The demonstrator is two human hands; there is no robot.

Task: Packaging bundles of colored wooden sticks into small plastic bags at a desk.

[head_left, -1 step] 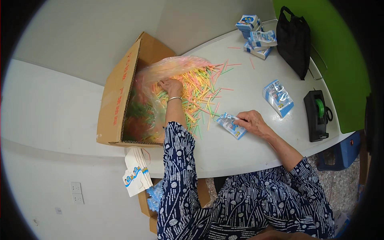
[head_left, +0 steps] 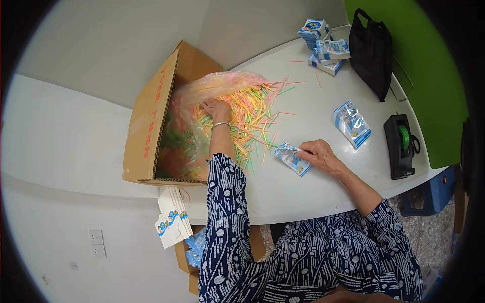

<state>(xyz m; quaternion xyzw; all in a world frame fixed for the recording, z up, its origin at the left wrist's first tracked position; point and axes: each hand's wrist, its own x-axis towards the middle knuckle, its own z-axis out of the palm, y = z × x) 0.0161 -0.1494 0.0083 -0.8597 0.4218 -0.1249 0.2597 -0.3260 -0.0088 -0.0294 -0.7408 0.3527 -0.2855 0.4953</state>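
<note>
My left hand (head_left: 216, 108) digs, fingers curled, into the straw pile (head_left: 250, 113); right hand (head_left: 317, 153) pinches the packet (head_left: 292, 159) (I'd grab few, keep them aligned).

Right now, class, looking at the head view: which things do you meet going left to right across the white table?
Cardboard box → left hand in the pile of coloured straws → small packet under the right hand → filled packet → tape dispenser.
</note>
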